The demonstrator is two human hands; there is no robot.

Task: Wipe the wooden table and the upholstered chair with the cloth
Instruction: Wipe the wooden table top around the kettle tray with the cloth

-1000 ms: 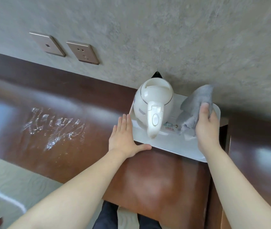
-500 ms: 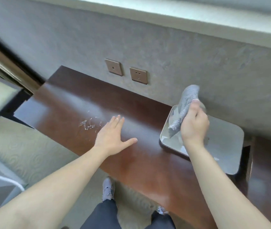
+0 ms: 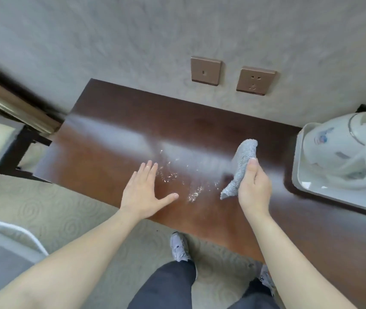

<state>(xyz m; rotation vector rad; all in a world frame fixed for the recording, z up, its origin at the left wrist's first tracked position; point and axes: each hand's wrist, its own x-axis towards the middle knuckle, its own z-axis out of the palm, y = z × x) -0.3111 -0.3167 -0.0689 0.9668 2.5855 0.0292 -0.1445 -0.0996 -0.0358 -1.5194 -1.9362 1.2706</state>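
Right hand (image 3: 254, 190), lower right of centre: fingers and thumb curled round a grey cloth (image 3: 241, 167), gripped at its middle so one end sticks up past the thumb and the other hangs toward the tabletop. Whether the lower end touches the wood, impossible to say. Left hand (image 3: 143, 194), just left of centre: palm down, fingers straight and together, thumb spread wide, flat on or just over the wooden table (image 3: 115, 139), holding nothing. Between the two hands, a scatter of pale crumbs (image 3: 178, 179) on the dark glossy surface, nearest the left fingertips and thumb. At the right edge of the frame, a white tray (image 3: 311, 192) on the same tabletop, carrying a white kettle (image 3: 342, 148), well apart from the cloth. On the grey wall above, upper centre, two brown wall plates (image 3: 233, 75) side by side. Along the bottom, dark trousers and grey shoes (image 3: 178, 246) on patterned carpet (image 3: 50, 206). At the far left, part of a dark-framed chair (image 3: 1, 139) with a pale cushion, beside the table's left end.
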